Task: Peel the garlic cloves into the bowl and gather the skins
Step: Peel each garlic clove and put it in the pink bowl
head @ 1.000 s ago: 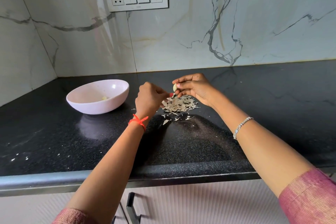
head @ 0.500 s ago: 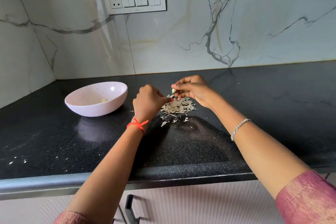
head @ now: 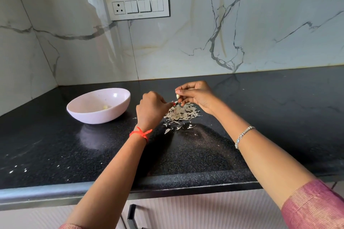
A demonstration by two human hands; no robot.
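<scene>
The right hand holds a small garlic clove pinched between thumb and curled fingers, raised just above the desk. The left hand is seen from the back, its fingers curled in, and their tips meet just below and left of the right hand's fingers, where they pinch a pale sliver of skin hanging off the clove's lower end. Directly beneath both sets of fingers lies the pile of skins, loose and papery, touching the desk, with a few stray flakes scattered on the near side of it. Well to the left of the left hand's fingers stands the pale pink bowl, upright on the desk, with one peeled clove lying at its bottom. A red thread is tied round the left wrist and a silver bracelet circles the right forearm. Far behind the fingers, on the marble wall, sits a switch panel.
</scene>
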